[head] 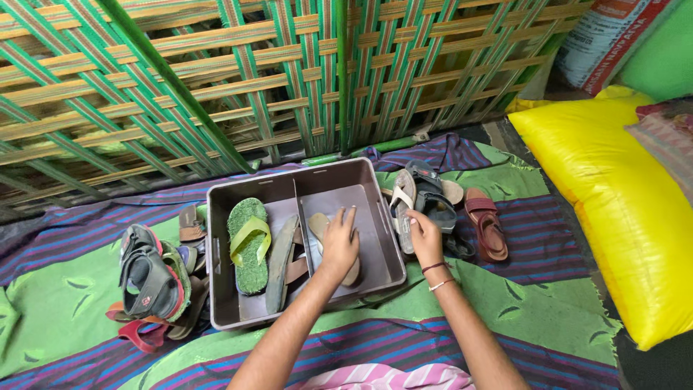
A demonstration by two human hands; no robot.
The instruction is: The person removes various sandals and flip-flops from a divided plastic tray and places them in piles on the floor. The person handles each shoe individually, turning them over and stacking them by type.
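Note:
A grey-brown plastic bin (382, 217) with a middle divider sits on a striped cloth. My left hand (339, 242) lies flat on a tan sandal (321, 224) in the bin's right compartment, pressing it down. My right hand (424, 238) reaches just outside the bin's right wall and grips a grey sandal (433, 202) in a pile of footwear there. The left compartment holds a green grass-textured flip-flop (247, 242) and a dark sandal (280, 263) leaning on the divider.
A heap of dark sports sandals (151, 278) lies left of the bin. A brown sandal (487, 227) rests on the right. A big yellow sack (621, 195) lies along the right side. A green and tan woven lattice screen (216, 79) stands behind.

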